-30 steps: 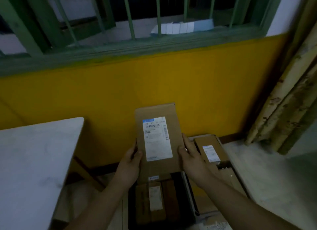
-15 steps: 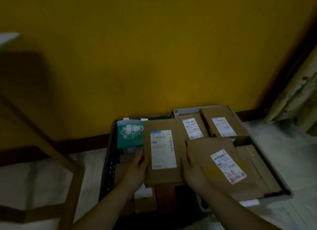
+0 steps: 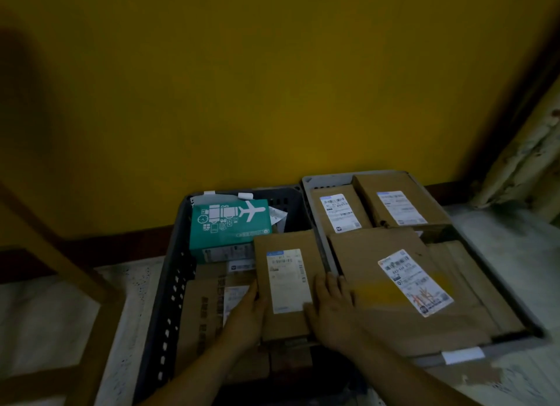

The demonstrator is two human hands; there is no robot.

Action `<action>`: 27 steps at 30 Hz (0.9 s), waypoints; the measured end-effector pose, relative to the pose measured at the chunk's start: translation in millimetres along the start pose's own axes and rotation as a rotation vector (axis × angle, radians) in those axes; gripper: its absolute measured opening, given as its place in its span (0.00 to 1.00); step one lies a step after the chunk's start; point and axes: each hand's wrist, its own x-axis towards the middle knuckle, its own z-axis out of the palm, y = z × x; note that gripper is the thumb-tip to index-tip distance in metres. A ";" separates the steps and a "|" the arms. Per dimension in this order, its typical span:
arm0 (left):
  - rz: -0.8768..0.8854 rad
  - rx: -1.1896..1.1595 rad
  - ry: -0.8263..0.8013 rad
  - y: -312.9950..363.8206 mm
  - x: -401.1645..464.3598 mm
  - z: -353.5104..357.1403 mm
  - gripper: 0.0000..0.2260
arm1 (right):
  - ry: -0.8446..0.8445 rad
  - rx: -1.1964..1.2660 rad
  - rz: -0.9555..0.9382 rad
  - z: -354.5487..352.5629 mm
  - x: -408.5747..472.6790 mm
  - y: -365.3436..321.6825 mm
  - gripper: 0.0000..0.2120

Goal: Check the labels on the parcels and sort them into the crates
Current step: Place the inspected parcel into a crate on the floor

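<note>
I hold a flat brown parcel [image 3: 285, 242] with a white label low over the dark crate [image 3: 178, 254], near its right wall. My left hand [image 3: 247, 313] grips the parcel's left edge. My right hand [image 3: 330, 308] grips its right edge, thumb on the label. The dark crate also holds a teal box [image 3: 230, 227] with a white plane print and brown cartons underneath. To the right, the grey crate [image 3: 515, 302] holds a large labelled parcel [image 3: 378, 254] and two smaller labelled parcels [image 3: 339, 214] [image 3: 400, 205] at the back.
Both crates stand on a pale floor against a yellow wall [image 3: 272, 87]. A wooden table leg and brace [image 3: 75, 272] stand to the left of the dark crate. A worn pale post [image 3: 521, 163] rises at the right. The light is dim.
My view dropped from the window and wall to the crates. Both hands carried the parcel from chest height down into the dark crate.
</note>
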 end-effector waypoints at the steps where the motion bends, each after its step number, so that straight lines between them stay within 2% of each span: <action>1: 0.007 0.029 0.000 -3.4 1.1 -0.2 0.18 | -0.004 -0.039 -0.003 2.8 1.4 2.1 0.33; 4: 0.038 0.087 0.002 -2.5 0.5 -0.4 0.22 | -0.054 -0.133 -0.059 2.9 -0.1 9.0 0.42; 7: 0.039 0.097 0.004 -0.6 9.2 0.2 0.22 | -0.100 -0.150 -0.084 -2.5 3.4 12.2 0.49; 11: 0.047 0.092 -0.010 4.7 19.4 -1.9 0.24 | -0.087 -0.114 -0.093 -8.3 18.8 6.1 0.46; 14: 0.135 0.173 -0.041 -1.5 12.0 -5.5 0.25 | -0.094 -0.144 -0.126 -4.2 17.9 6.8 0.46; 15: 0.177 0.231 -0.079 -6.8 9.6 -7.2 0.29 | -0.096 -0.167 -0.135 -1.5 16.1 8.5 0.46; 18: 0.252 0.488 -0.211 -15.4 6.3 -11.1 0.51 | -0.113 -0.229 -0.137 2.1 15.9 11.2 0.46; 19: 0.260 0.543 -0.220 -16.4 6.9 -12.2 0.54 | -0.122 -0.240 -0.136 1.4 17.4 10.1 0.45; 24: 0.266 0.538 -0.199 -13.9 11.2 -12.4 0.57 | -0.165 -0.238 -0.213 -4.5 23.5 6.0 0.54; 27: 0.256 0.438 -0.184 -16.8 8.0 -9.7 0.57 | -0.183 -0.228 -0.243 -1.6 24.2 4.8 0.60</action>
